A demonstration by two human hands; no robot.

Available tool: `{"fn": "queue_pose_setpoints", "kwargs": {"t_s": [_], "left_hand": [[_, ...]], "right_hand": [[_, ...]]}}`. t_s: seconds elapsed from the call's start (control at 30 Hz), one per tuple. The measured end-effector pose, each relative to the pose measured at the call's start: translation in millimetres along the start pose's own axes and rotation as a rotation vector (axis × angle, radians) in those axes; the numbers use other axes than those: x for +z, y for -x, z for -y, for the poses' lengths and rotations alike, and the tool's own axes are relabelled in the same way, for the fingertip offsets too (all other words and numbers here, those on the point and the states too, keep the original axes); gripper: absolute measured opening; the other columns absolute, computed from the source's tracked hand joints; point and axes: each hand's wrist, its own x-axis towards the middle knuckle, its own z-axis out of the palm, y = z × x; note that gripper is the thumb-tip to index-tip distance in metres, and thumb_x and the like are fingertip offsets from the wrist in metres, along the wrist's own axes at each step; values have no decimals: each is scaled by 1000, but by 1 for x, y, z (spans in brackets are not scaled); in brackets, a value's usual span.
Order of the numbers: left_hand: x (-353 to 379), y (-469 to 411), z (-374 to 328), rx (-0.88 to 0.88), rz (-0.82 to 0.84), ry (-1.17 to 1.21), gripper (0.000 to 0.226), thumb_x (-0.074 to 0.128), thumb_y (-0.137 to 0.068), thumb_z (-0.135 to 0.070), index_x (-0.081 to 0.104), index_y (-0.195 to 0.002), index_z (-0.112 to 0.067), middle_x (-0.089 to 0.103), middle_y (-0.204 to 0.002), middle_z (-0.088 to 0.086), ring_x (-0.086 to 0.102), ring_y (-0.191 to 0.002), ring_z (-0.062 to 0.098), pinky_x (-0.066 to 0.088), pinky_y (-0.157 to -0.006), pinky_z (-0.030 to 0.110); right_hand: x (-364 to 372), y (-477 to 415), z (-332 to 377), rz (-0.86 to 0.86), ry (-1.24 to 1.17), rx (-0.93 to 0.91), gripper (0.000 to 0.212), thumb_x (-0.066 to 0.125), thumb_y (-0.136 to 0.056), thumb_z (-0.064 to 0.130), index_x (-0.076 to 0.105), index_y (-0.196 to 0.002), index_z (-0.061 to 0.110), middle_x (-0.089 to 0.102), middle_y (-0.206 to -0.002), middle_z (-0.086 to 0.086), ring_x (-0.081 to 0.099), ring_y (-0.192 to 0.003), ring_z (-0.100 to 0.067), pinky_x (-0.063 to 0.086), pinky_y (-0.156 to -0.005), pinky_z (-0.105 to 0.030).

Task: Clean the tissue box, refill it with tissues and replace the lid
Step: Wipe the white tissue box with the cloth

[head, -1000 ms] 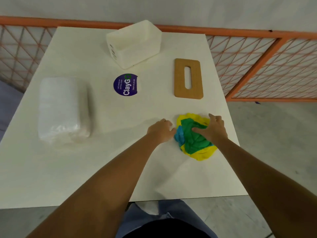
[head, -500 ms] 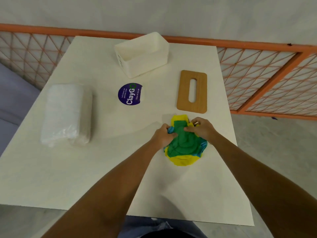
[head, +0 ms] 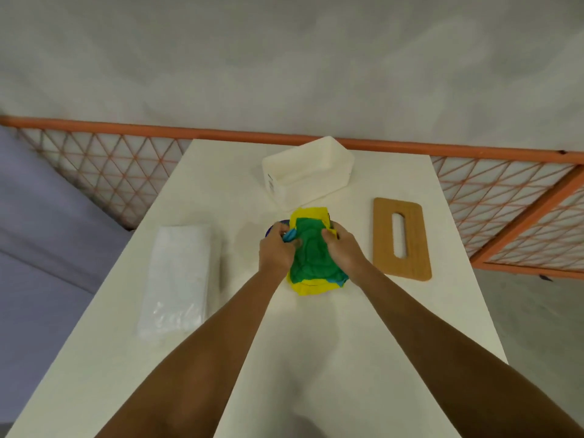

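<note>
Tissue box open at counter far end. Yellow-green cloth gripped by left hand and right hand; a second ago bunched on counter, now lifted, just short of box. Wipe likely next. Wooden lid right of box, tissue pack left.

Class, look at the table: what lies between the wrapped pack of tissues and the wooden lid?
In the head view, the left hand and right hand grip a green-and-yellow cloth between the tissue pack and the wooden lid.
</note>
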Motion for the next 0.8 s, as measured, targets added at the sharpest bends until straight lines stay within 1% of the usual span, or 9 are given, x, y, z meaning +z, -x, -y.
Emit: {"fn": "queue_pose_setpoints", "kwargs": {"t_s": [0.07, 0.17, 0.23, 0.3, 0.37, 0.5, 0.6, 0.7, 0.8], "left_hand": [[-9, -14, -5, 13, -13, 63, 16, 64, -84, -6, 56, -96, -13, 54, -85, 1, 51, -82, 19, 42, -62, 20], [-15, -26, -14, 34, 90, 46, 22, 61, -87, -9, 61, -110, -10, 60, -96, 2, 55, -88, 16, 44, -66, 9], [-19, -37, -20, -15, 217, 72, 31, 53, -89, -4, 61, -117, -13, 64, -109, 6, 59, -97, 20, 52, -84, 21], [-21, -49, -27, -88, 343, 121, 43, 44, -87, 4, 61, -121, -17, 65, -116, 11, 61, -103, 26, 51, -94, 36], [-23, -60, -34, -123, 463, 134, 52, 38, -84, 10, 61, -122, -16, 65, -114, 11, 61, -103, 27, 50, -95, 37], [-20, -87, -45, -138, 634, 101, 58, 34, -82, 14, 61, -124, -16, 63, -122, 11, 60, -111, 26, 46, -102, 37], [-14, -107, -55, -72, 567, 105, 40, 39, -92, 5, 62, -120, -11, 64, -123, 10, 60, -100, 18, 47, -94, 25], [-5, -129, -60, 244, 331, -155, 33, 43, -94, -4, 63, -118, -14, 64, -121, 3, 56, -105, 12, 39, -88, 8], [3, -151, -58, 484, 210, -472, 34, 41, -97, -12, 57, -128, -14, 55, -132, 4, 48, -123, 18, 36, -104, 25]], "right_hand": [[16, -9, 9, 7, -22, -51, 47, 41, -97, 26, 33, -142, 17, 46, -141, -8, 45, -128, -28, 36, -109, -45], [30, -23, 12, -2, -104, -14, 90, 53, -71, 65, 21, -146, 27, 38, -146, -8, 43, -130, -28, 36, -108, -48], [32, -34, 19, -32, -163, 39, 105, 57, -60, 73, 16, -147, 30, 34, -146, -9, 42, -130, -29, 37, -107, -49], [28, -48, 25, -78, -190, 89, 99, 62, -75, 60, 6, -149, 26, 24, -148, -7, 35, -134, -30, 35, -109, -44], [24, -66, 21, -103, -194, 110, 98, 64, -78, 53, 7, -150, 21, 23, -147, -8, 34, -134, -30, 36, -105, -41], [15, -95, 16, -185, -340, 87, 63, 62, -85, 34, 29, -135, 17, 49, -121, -6, 52, -110, -25, 43, -91, -34], [6, -110, 12, -234, -313, 155, 55, 51, -92, 28, 24, -138, 15, 49, -115, -9, 50, -101, -23, 43, -93, -37], [1, -126, 3, -247, -252, 205, 51, 47, -93, 29, 27, -137, 14, 51, -121, -15, 52, -104, -28, 45, -98, -42], [-2, -133, -9, -260, -204, 229, 47, 44, -94, 29, 31, -136, 11, 52, -117, -12, 53, -103, -27, 45, -91, -38]]}}
